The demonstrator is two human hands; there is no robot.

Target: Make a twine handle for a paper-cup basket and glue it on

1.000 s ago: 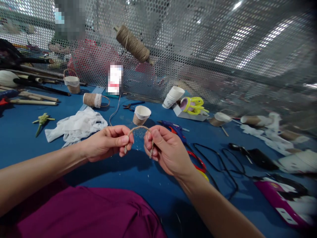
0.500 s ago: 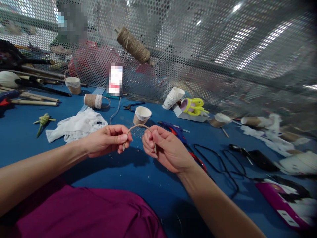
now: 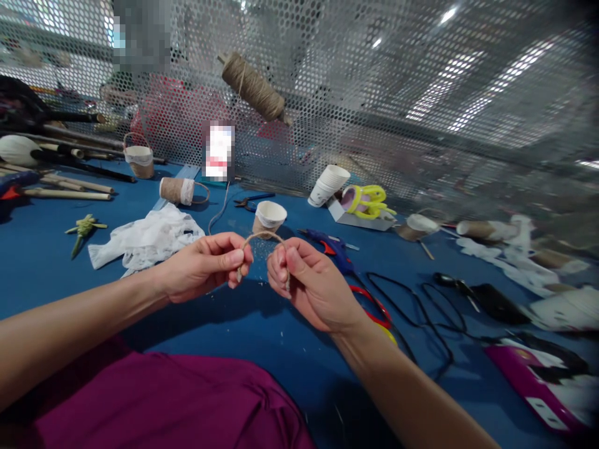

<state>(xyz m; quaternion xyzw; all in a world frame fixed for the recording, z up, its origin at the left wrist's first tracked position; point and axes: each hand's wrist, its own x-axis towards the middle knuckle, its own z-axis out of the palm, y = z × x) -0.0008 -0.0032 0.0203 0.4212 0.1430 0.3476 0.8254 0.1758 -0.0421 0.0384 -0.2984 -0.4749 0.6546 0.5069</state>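
A short piece of brown twine (image 3: 262, 235) arches between my two hands, its ends pointing down. My left hand (image 3: 213, 267) pinches one end between thumb and fingers. The other end is gripped by my right hand (image 3: 306, 277), with the tip showing below the thumb. Just behind the arch stands a small paper cup (image 3: 270, 216) wrapped in twine with a white lace rim. White lace (image 3: 147, 240) lies heaped beyond my left hand, and a blue glue gun (image 3: 334, 249) rests beyond my right. Red-handled scissors (image 3: 372, 305) are partly hidden by my right wrist.
Perforated metal mesh (image 3: 397, 81) backs the blue table, with a twine spool (image 3: 253, 85) on it. Twine-wrapped cups (image 3: 176, 190), stacked paper cups (image 3: 328, 185) and pliers (image 3: 253, 201) stand or lie along the back. Black cords (image 3: 421, 318) and a purple power strip (image 3: 528, 386) are at right.
My hands have come slightly closer together, narrowing the twine's arch. My right hand has shifted a little left, and more of the scissors shows beside its wrist.
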